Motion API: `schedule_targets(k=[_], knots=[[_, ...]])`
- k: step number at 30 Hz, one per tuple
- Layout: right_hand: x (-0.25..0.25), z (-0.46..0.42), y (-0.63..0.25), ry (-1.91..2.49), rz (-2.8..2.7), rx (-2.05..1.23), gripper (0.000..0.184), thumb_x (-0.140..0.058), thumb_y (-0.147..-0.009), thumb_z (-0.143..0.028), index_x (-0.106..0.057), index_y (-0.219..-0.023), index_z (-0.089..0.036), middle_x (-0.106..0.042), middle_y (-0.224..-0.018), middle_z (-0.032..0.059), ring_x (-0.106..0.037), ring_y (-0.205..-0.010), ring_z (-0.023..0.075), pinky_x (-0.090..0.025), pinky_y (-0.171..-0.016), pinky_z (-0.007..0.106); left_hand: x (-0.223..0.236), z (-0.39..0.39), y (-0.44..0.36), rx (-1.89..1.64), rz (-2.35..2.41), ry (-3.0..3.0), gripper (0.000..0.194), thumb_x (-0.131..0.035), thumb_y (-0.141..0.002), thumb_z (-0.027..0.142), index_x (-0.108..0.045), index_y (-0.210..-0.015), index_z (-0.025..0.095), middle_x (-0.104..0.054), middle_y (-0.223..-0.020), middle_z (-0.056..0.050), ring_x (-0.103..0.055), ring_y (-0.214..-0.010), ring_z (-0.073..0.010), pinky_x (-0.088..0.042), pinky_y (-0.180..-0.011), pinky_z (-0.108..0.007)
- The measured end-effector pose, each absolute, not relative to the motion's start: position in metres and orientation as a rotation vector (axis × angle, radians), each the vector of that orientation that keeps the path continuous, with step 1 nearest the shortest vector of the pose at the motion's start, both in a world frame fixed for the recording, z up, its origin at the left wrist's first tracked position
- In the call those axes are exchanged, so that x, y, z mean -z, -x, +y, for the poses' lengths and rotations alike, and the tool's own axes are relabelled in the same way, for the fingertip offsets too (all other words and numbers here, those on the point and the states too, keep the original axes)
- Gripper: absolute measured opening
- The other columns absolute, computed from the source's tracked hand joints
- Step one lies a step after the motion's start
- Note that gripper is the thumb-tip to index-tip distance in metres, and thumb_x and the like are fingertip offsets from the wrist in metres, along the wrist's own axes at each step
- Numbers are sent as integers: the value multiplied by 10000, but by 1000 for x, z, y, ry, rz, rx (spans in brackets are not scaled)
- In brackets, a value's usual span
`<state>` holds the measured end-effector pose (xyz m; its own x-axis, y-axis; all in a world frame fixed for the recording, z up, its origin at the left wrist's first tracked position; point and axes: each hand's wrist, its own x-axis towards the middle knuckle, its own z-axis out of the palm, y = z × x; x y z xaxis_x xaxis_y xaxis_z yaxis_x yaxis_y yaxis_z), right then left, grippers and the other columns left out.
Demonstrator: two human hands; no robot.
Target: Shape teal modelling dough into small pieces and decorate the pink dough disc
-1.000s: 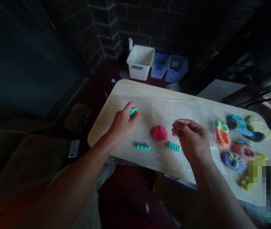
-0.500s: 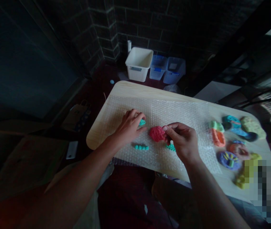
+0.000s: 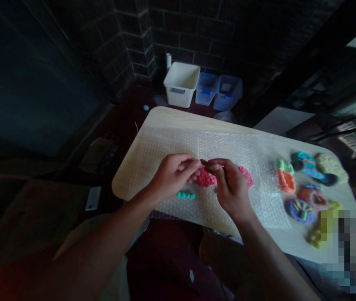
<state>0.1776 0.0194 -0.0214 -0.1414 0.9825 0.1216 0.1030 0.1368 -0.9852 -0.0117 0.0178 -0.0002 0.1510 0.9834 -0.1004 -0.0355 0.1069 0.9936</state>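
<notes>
My left hand [image 3: 180, 172] is closed, its fingertips meeting those of my right hand above the bubble wrap [image 3: 171, 142]. Whatever the left fingers hold is hidden. A tiny bit of green modelling clay [image 3: 211, 168] shows at the thumb tip of my right hand [image 3: 230, 184], which is pinched. Just behind and below the fingers sits a bumpy pink clay lump [image 3: 206, 178]. More pink clay [image 3: 247, 175] shows past the right hand's far side; whether it touches the hand I cannot tell. A short row of green clay balls [image 3: 185, 195] lies near the left wrist.
Several coloured clay models, including an orange and green one [image 3: 286, 177] and a purple disc [image 3: 301, 210], stand on the table's [image 3: 196, 116] right side. Beyond the far edge, a white bin [image 3: 182, 85] and two blue-tinted boxes [image 3: 207, 88] stand on the floor.
Both hands have come together over the middle of the wrap. The green clay in my left hand is now out of sight. Pink clay now appears right of my right hand.
</notes>
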Motion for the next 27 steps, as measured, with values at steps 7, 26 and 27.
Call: schedule_targets(k=[7,26,27], knots=[[20,18,-173,981,-1510,-1013,148,-843,-920,-247,-826,-1065,-276,-838,-1204,61,-792,-1160,265,-637,-1044,461,1,13,0,-1006,706,-535,328,-935,-772,359,-819,-933,99,-804,-903,-114,-767,-857,-203,-616,-873,-367],[1,18,-181,1013,-1661,-750,118,-838,-919,-220,-869,-985,-313,-724,-875,31,-688,-777,193,-574,-668,352,1,12,0,-960,739,-597,363,-942,-775,440,-849,-892,110,-828,-924,-122,-782,-862,-205,-614,-946,-401],[0,18,-182,1011,-1693,-718,134,-828,-927,-214,-869,-1003,-315,-726,-881,32,-691,-784,194,-579,-681,356,1,12,1,-954,722,-591,339,-948,-772,410,-853,-905,112,-830,-947,-125,-781,-879,-206,-610,-958,-406]])
